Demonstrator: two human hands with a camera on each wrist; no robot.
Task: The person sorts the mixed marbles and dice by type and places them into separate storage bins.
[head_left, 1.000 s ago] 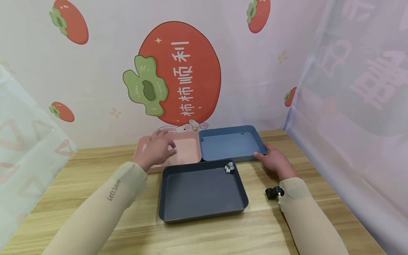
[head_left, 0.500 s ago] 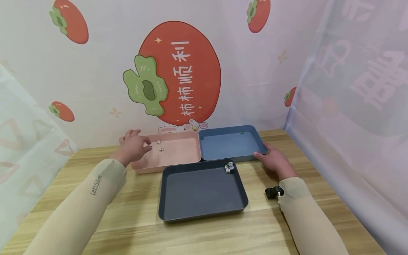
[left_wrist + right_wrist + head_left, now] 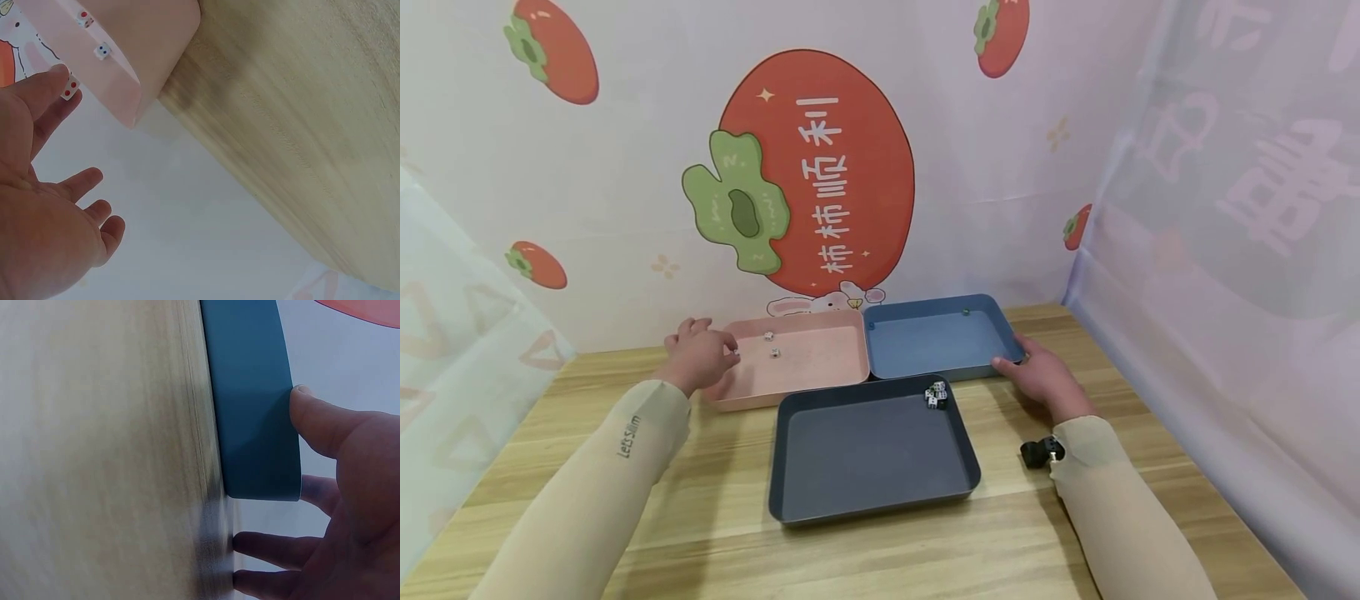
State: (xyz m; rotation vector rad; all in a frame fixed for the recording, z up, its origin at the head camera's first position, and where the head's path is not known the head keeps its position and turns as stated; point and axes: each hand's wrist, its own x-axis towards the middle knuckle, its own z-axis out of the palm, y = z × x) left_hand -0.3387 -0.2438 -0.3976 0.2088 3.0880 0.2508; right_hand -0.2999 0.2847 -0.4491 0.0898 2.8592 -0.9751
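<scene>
Die [image 3: 70,89], white with red pips, sits pinched between thumb and finger of our left hand [image 3: 695,358] at the left end of the pink tray [image 3: 820,354]; we judge it light, stiff, tough and slightly slippery, best held by two opposite flat faces. Our right hand [image 3: 1041,375] grips the near right corner of the blue tray [image 3: 943,342], whose wall we expect to be firm and smooth.
</scene>
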